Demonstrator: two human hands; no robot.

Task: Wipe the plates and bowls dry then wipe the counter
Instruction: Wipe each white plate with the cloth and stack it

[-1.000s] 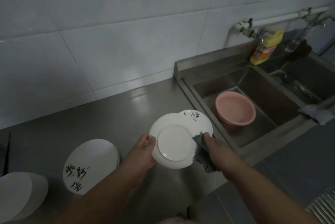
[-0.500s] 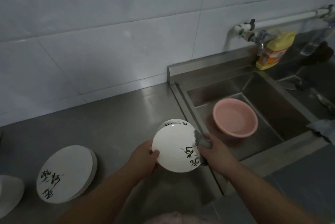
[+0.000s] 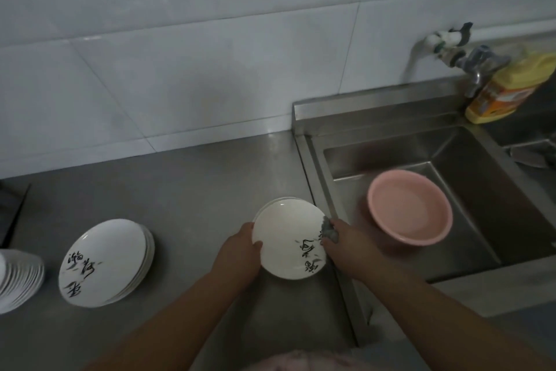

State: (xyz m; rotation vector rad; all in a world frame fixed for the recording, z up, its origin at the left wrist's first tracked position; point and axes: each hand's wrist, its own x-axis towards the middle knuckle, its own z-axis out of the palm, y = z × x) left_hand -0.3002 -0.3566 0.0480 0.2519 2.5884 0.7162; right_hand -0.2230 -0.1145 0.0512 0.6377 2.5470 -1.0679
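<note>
Head: plate held between both hands.

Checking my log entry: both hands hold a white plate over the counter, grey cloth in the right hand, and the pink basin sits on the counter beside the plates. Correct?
Not quite. The head view shows the pink basin inside the sink, not on the counter. The rest holds: left hand and right hand hold the white plate, with the grey cloth.

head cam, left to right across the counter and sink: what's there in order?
Bowl stack → plate stack → left hand → held plate → cloth in right hand → pink basin → tap → yellow bottle.
</note>
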